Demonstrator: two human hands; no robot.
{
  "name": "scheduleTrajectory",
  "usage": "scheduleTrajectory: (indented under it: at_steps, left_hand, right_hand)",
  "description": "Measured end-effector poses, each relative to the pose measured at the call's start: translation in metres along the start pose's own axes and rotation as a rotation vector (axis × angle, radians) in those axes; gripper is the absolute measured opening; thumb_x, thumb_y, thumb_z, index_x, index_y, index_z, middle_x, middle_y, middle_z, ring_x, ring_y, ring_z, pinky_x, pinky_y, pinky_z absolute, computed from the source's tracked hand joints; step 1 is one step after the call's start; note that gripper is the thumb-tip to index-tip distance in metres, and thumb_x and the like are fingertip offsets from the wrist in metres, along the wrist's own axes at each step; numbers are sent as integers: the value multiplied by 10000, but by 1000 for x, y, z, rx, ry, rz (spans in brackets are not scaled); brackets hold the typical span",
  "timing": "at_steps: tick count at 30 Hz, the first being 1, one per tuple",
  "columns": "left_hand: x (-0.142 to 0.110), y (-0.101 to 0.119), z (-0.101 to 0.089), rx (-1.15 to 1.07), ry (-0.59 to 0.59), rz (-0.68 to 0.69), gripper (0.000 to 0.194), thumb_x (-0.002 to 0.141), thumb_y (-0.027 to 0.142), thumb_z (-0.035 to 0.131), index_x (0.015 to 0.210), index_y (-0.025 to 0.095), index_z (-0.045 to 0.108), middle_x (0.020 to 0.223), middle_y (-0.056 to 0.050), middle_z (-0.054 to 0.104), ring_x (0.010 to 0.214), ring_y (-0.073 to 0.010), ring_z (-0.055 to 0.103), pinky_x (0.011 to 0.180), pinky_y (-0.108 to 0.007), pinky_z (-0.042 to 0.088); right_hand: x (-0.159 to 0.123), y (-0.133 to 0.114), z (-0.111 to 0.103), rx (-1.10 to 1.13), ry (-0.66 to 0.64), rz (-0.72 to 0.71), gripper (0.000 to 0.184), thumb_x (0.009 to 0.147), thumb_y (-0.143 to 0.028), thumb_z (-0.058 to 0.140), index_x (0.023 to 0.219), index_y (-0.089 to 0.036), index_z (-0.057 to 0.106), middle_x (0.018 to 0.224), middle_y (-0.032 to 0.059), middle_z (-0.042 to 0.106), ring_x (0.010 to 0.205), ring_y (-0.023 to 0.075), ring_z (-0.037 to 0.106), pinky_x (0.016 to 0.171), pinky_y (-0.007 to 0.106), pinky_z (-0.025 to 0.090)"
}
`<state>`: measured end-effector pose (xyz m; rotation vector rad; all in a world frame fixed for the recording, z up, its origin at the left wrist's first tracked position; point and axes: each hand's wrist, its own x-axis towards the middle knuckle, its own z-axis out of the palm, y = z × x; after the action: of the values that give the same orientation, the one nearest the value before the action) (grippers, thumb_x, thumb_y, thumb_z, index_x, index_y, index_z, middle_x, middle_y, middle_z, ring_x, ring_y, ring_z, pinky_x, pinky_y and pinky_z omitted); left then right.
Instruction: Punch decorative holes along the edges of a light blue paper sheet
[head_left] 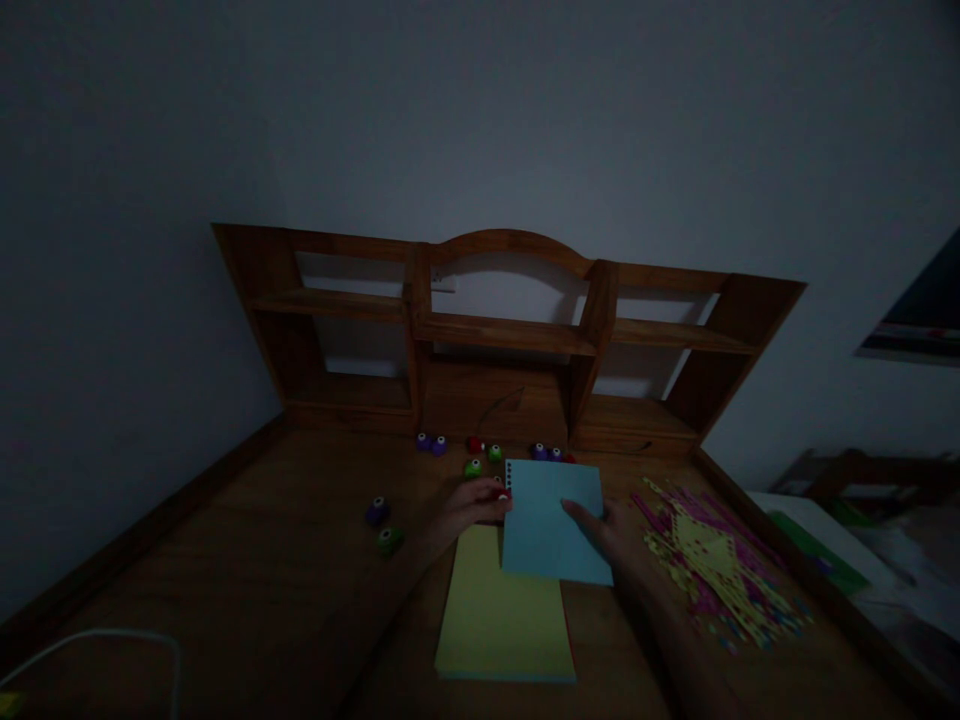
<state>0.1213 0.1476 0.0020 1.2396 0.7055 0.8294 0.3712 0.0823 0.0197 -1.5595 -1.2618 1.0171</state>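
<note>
A light blue sheet of paper [553,520] is held over the wooden desk [285,580], with a row of small holes punched along its left edge. My left hand [474,503] is closed on a small red craft punch [502,493] at that left edge. At the sheet's right side, my right hand [611,530] pinches the paper, thumb on top. Under the sheet lies a stack of yellow paper [502,615] with a red layer showing at its edge.
Several small craft punches, purple [377,511], green [389,540] and red [474,444], are scattered at the back of the desk. Punched yellow and pink paper scraps [712,560] lie at the right. A wooden shelf unit [510,335] stands behind. A white cable [112,640] lies front left.
</note>
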Motion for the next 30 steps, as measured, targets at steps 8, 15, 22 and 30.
scheduleTrajectory:
  at_steps: [8,15,22,30]
  left_hand:
    - [1,-1,-2,50,-43,20,362,630,369,786,911,166,682,932,-65,668,864,-215,615,777,-315,475]
    - [1,-2,0,37,-19,5,393,597,329,810,938,176,685,950,-61,674,874,-218,620,792,-323,468]
    - [-3,5,2,52,-30,-9,334,612,268,799,908,162,688,942,-66,675,864,-210,616,799,-313,462]
    - [-5,10,4,40,-74,4,280,649,275,774,882,153,677,906,-65,662,838,-201,604,800,-320,452]
  right_hand:
    - [-1,-3,1,-5,-27,31,488,690,-585,655,804,-110,658,724,95,698,600,229,647,488,267,472]
    - [-2,-3,0,-32,-7,-10,460,712,-565,644,803,-114,668,731,99,700,608,236,652,495,274,478]
    - [-3,-4,1,9,-29,8,461,717,-566,644,812,-116,669,723,95,698,597,230,647,498,277,483]
    - [0,2,1,34,-38,18,513,707,-599,645,852,-107,666,747,96,698,632,237,652,521,281,486]
